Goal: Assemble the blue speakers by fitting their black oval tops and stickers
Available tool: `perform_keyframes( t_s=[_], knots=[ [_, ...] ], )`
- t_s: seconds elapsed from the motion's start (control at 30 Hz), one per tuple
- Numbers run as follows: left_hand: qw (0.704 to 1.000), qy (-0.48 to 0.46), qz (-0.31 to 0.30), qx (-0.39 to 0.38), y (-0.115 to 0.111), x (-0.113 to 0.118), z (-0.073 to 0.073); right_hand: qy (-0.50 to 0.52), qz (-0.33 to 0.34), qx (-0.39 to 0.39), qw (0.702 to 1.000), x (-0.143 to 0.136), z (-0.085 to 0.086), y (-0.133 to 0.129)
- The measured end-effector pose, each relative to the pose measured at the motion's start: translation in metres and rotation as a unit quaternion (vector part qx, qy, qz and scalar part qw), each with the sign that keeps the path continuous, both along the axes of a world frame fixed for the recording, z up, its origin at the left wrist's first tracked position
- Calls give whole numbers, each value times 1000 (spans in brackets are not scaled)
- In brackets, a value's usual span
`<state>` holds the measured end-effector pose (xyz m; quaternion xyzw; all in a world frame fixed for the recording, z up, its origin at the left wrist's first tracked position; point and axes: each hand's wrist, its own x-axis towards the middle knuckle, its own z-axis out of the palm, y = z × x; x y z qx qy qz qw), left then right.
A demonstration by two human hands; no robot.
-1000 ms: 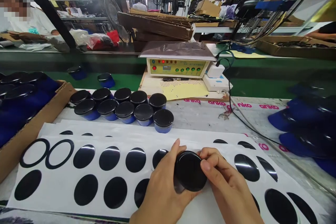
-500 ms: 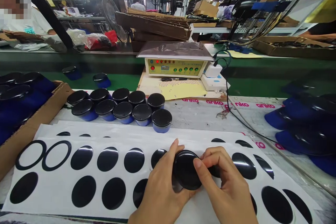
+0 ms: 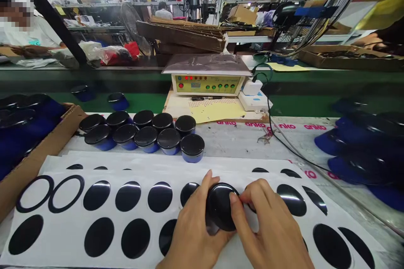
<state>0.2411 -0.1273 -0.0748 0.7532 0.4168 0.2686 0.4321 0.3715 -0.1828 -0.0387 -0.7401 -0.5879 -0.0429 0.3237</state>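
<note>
Between my hands is a round piece with a glossy black top (image 3: pixel 221 205), tilted toward me. My left hand (image 3: pixel 195 222) wraps its left side and underside, fingers behind and thumb below. With its thumb on the right edge of the black face and fingertips at the rim, my right hand (image 3: pixel 268 218) pinches the piece there; whether a thin film lies under the thumb is hidden. Beneath them lies a white sheet (image 3: pixel 66 235) of black round stickers (image 3: pixel 135 238). Two black rings (image 3: pixel 66 188) are on its left end.
Two rows of blue round pieces with black tops (image 3: pixel 192 146) stand behind the sheet. More fill a cardboard box (image 3: pixel 59 136) at left and a blurred group (image 3: pixel 362 143) at right. A control box (image 3: pixel 206 84) and cables (image 3: pixel 290 151) sit beyond. Across the bench is a person (image 3: pixel 34 29).
The view has shifted slightly, so the scene sits a little lower and further left. My right thumb has slid slightly along the black top's edge, and the right-hand fingers have drawn closer to the rim.
</note>
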Motion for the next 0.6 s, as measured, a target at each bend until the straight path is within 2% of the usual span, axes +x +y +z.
perform_keyframes(
  t_s=[0.1, 0.2, 0.3, 0.37, 0.4, 0.47, 0.53, 0.57, 0.6],
  knots=[
    [996, 22, -15, 80, 2, 1, -4, 22, -55, -96, 994, 10, 3, -4],
    [973, 72, -50, 215, -4, 2, -2, 107, -78, -167, 977, 32, 5, -12],
    [936, 134, -99, 309, -11, -3, 14, 136, -45, -138, 980, 59, 3, -22],
    [924, 139, -128, 333, 0, -8, 35, 113, -1, -122, 986, 73, -1, -28],
    [922, 134, -131, 339, 15, -10, 47, 98, 23, -125, 987, 78, -3, -31],
    [925, 138, -89, 342, 62, -11, 72, 68, 49, -133, 988, 85, -10, -34],
    [926, 180, -22, 331, 128, -6, 92, 52, 52, -136, 988, 88, -16, -35],
    [920, 260, 39, 292, 163, -2, 99, 49, 49, -137, 988, 88, -18, -35],
    [913, 293, 74, 273, 195, 2, 103, 50, 45, -140, 988, 87, -19, -34]
  ],
)
